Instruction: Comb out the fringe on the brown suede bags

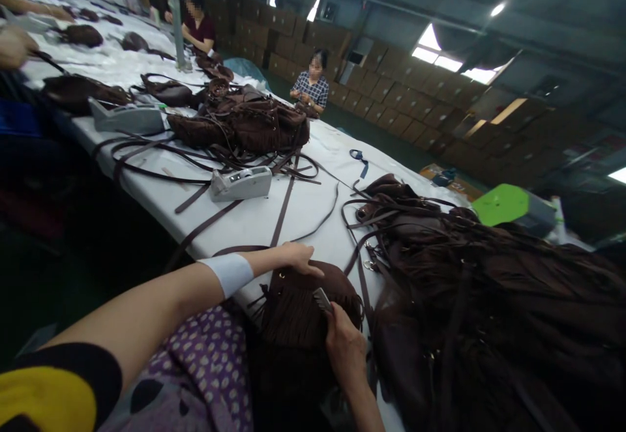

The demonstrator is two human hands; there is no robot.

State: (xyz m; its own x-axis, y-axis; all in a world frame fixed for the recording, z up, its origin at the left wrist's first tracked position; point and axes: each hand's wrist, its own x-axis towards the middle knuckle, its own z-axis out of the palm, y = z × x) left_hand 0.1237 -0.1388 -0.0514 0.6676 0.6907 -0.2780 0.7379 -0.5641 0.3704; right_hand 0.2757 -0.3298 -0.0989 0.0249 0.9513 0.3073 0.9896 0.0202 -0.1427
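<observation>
A dark brown fringed bag lies at the near edge of the white table. My left hand rests flat on the bag's top, fingers stretched out, a white band on its wrist. My right hand is closed round a small grey comb whose teeth sit in the bag's fringe.
A big heap of brown fringed bags fills the right. Loose brown straps and two grey tape dispensers lie further along, with more bags. Other people sit at the far end; cardboard boxes line the wall.
</observation>
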